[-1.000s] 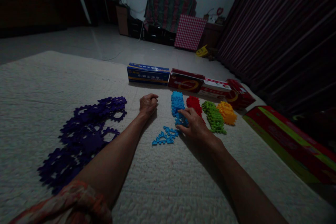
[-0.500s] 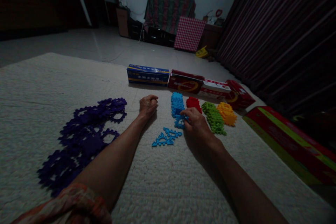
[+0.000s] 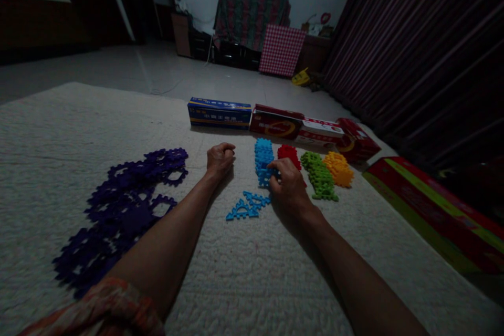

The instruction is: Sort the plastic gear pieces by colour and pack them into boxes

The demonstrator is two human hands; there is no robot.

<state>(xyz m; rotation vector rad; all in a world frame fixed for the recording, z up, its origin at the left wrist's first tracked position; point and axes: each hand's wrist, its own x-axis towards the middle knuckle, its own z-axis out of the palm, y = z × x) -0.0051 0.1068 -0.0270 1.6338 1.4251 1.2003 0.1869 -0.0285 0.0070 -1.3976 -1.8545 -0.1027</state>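
- Your R hand (image 3: pixel 289 181) is at the near end of the blue stack (image 3: pixel 263 152); thumb + index nearly closed there, can't tell if they've got hold of a pc.
- Your L hand (image 3: pixel 220 159) rests on the mat (image 3: pixel 220 283), fingers curled in a loose fist; can't see if anything's inside.
- Two loose blue pcs (image 3: pixel 254 214) lie flat nr you, just below the blue stack.
- To your R of that stack: red stack (image 3: pixel 287 152), partly behind your R hand, then green stack (image 3: pixel 318 173), yellow stack (image 3: pixel 339 169).
- Purple pcs (image 3: pixel 136 220) heaped on your L, partly behind your forearm.
- Blue box (image 3: pixel 219 117) at the back: white Chinese txt, looks like 小霸王电池.
- Dk red box (image 3: pixel 275 122) beside it: small pale txt + yellowish ring, wording too blurred.
- Red/white box (image 3: pixel 322 130) next along: red txt, illegible.
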